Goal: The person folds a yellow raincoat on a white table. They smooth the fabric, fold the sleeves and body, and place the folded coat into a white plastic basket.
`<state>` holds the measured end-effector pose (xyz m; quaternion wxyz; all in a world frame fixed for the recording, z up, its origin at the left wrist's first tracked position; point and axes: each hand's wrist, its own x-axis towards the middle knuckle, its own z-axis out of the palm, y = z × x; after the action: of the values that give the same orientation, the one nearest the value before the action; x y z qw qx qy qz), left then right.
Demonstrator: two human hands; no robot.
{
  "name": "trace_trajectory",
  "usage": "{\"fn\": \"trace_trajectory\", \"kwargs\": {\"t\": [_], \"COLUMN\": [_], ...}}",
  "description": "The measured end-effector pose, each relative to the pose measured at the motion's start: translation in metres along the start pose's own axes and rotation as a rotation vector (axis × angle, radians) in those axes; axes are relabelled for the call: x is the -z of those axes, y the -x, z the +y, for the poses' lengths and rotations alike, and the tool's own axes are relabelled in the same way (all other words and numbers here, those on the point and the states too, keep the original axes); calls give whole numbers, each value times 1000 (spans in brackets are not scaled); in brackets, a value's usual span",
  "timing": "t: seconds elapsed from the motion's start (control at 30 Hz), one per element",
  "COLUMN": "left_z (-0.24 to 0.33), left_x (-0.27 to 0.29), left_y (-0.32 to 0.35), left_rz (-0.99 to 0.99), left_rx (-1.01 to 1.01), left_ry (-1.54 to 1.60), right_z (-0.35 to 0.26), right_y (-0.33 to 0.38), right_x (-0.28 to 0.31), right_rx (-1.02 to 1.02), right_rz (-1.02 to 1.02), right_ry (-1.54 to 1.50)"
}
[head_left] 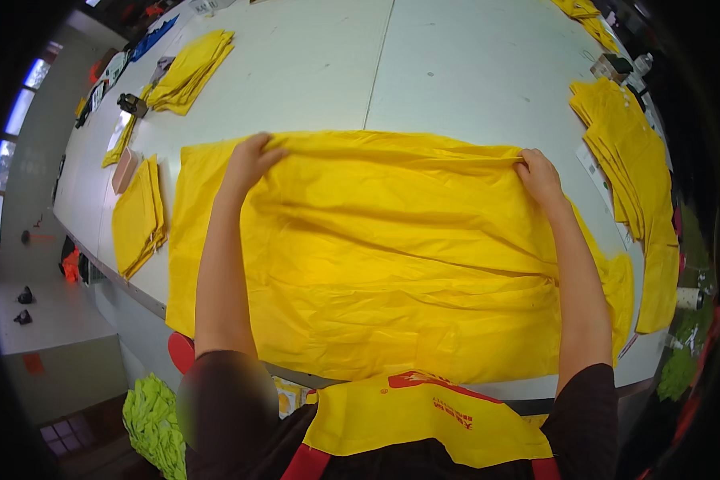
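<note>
A large yellow cloth (392, 240) lies spread across the table in front of me, with wrinkles and long folds through its middle. My left hand (254, 162) is closed on its far part, left of centre, the fingers slightly blurred. At the far right corner, my right hand (541, 176) pinches the edge between thumb and fingers. Between the two hands the far edge runs nearly straight, in a raised fold. The near edge reaches the table's front, by the yellow apron (376, 412) I wear.
The pale table (312, 72) extends beyond the cloth. Stacks of folded yellow cloth lie at the left (140, 216), far left (192, 72) and right (628, 160). A pink box (125, 172) stands at the left. Lime-green fabric (154, 420) is heaped below the table's left side.
</note>
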<state>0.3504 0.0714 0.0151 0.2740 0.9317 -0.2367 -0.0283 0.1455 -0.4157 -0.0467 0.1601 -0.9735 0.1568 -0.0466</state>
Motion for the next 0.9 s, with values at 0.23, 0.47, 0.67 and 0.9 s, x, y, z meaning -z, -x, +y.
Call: {"fn": "trace_trajectory", "kwargs": {"t": [0.23,0.47,0.67,0.9], "left_z": [-51,-6,-7,9], "left_x": [-52,-20,-2,79], "left_y": [-52,-61,-20,112], "left_rz": [13,-614,-482,48], "left_rx": [-83,109,-127,-383], "left_ry": [-349,-669,-689,-627], "right_z": [19,-11,-8,-51], "right_y": [-22,-31,27,164], "right_x": [-2,47,67,145], "right_rx": [45,-354,252,642], "right_rz": [34,-546,17,351], "right_ry": [-32,-172,-10,93]}}
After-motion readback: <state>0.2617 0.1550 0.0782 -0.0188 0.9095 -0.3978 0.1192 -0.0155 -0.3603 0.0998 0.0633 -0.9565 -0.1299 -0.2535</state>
